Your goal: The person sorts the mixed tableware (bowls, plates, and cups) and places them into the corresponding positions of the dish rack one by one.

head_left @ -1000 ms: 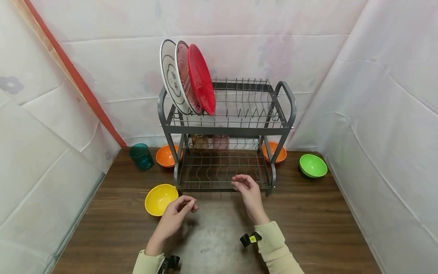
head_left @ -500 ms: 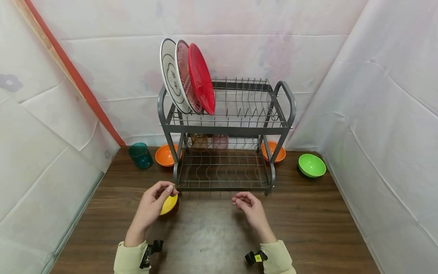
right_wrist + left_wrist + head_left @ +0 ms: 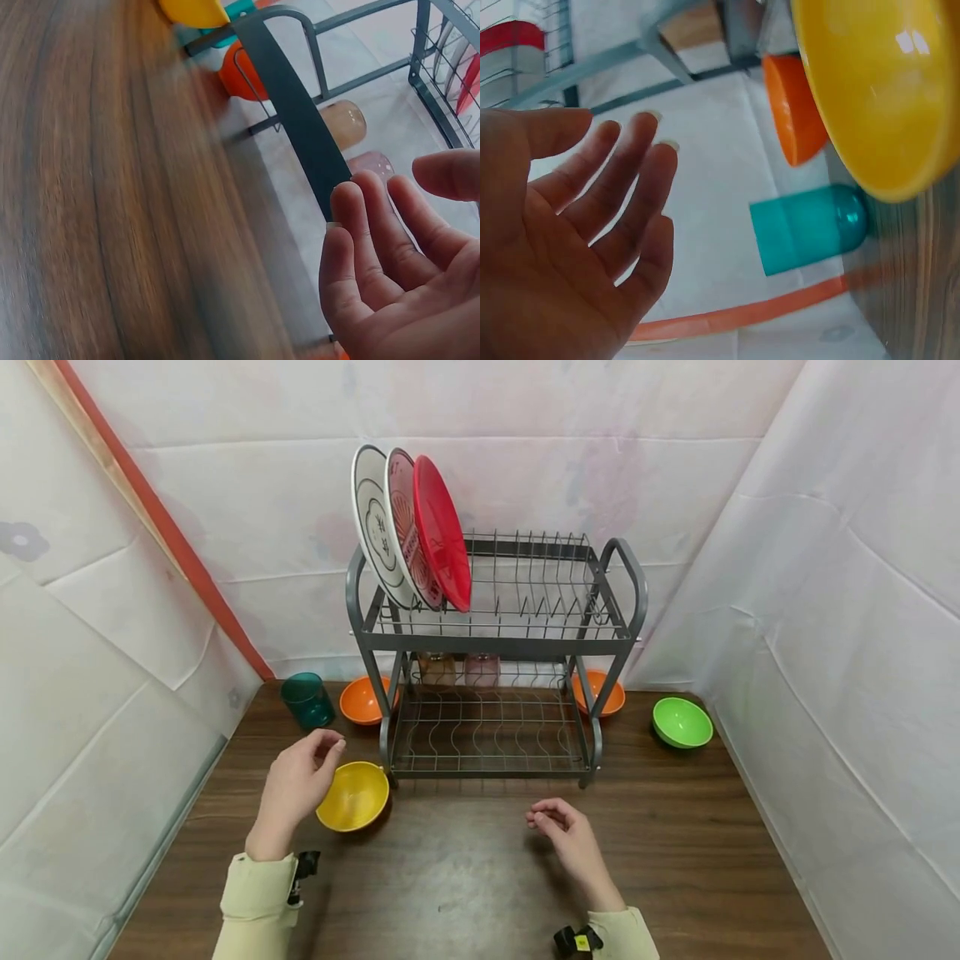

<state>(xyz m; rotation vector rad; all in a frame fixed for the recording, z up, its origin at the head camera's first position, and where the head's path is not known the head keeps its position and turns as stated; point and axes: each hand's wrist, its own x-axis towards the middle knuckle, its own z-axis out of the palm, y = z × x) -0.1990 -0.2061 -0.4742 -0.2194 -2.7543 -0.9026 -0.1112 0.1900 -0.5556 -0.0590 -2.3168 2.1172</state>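
Note:
My left hand (image 3: 295, 785) hovers at the left edge of the yellow bowl (image 3: 357, 797), its fingers loosely bent with nothing in them. In the left wrist view the palm and relaxed fingers show plainly, with the teal cup (image 3: 806, 229) beyond them. Over the table in front of the rack's right side, my right hand (image 3: 573, 843) is held with loosely curled, bare fingers. A two-tier dish rack (image 3: 495, 645) stands at the back. Its upper tier bears a white patterned plate (image 3: 372, 527), a pink-and-white plate (image 3: 408, 527) and a red plate (image 3: 442, 535), all on edge at the left.
Orange bowls flank the rack, one at the left (image 3: 362, 702) and another at the right (image 3: 611, 695). A green bowl (image 3: 682, 723) sits far right. Behind the lower tier are an amber glass (image 3: 437, 669) and a pink glass (image 3: 482, 671). White cloth walls enclose the wooden table.
My left hand has moved left, passing over the yellow bowl to its left side. My right hand has drawn back from the rack toward the front and slightly right. The dishes stay put.

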